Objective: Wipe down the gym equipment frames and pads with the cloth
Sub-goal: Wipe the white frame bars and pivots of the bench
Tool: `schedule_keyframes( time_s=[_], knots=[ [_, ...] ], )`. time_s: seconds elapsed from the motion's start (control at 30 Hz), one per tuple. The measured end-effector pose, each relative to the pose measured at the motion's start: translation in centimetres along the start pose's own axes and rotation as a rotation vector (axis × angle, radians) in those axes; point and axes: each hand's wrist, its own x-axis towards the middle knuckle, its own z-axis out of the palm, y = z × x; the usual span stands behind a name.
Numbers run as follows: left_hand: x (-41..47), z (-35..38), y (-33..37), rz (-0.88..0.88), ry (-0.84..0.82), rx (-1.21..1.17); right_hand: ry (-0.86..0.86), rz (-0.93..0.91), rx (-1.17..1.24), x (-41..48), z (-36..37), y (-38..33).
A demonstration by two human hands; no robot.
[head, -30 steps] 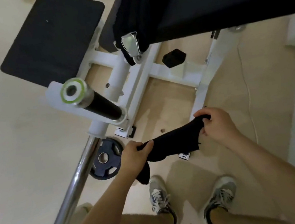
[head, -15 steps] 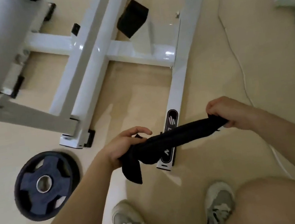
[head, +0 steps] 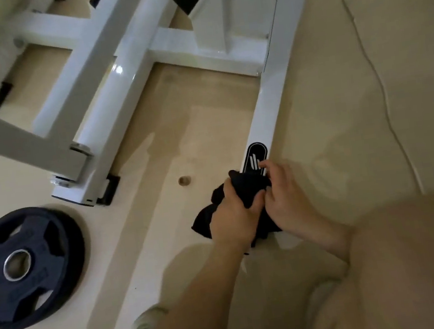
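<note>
Beige floor (head: 343, 118): left hand (head: 234, 215) and right hand (head: 284, 196) clutch black cloth (head: 247, 188) on white frame (head: 270, 95).

The cloth (head: 244, 188) and both hands, left hand (head: 234, 217) and right hand (head: 285, 199), hide the near end of the white frame rail (head: 270, 95). The left edge cuts off the weight plate (head: 26, 266). The left forearm mostly hides a shoe (head: 146, 327).
</note>
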Motion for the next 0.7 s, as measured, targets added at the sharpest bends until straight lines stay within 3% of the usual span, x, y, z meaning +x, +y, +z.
schedule_keyframes(
  time_s=[0.03, 0.17, 0.33, 0.6, 0.7],
  knots=[
    [-1.0, 0.2, -0.5, 0.007, 0.035, 0.066, -0.028, 0.0, -0.009, -0.5, 0.2, 0.3],
    [-4.1, 0.9, -2.9, -0.018, 0.048, 0.151, -0.069, -0.313, -0.23, -2.0, 1.0, 1.8],
    [-1.7, 1.3, 0.0, -0.084, 0.072, 0.386, 0.064, -0.384, -0.245, 1.3, -0.7, 2.0],
    [9.6, 2.0, 8.9, 0.065, 0.167, 0.403, 0.111, 0.008, 0.233, 7.5, -4.2, 3.2],
    [13.2, 1.6, 11.2, 0.171, 0.111, 0.363, 0.042, 0.147, 0.332, 10.4, -6.4, 2.6]
  ],
)
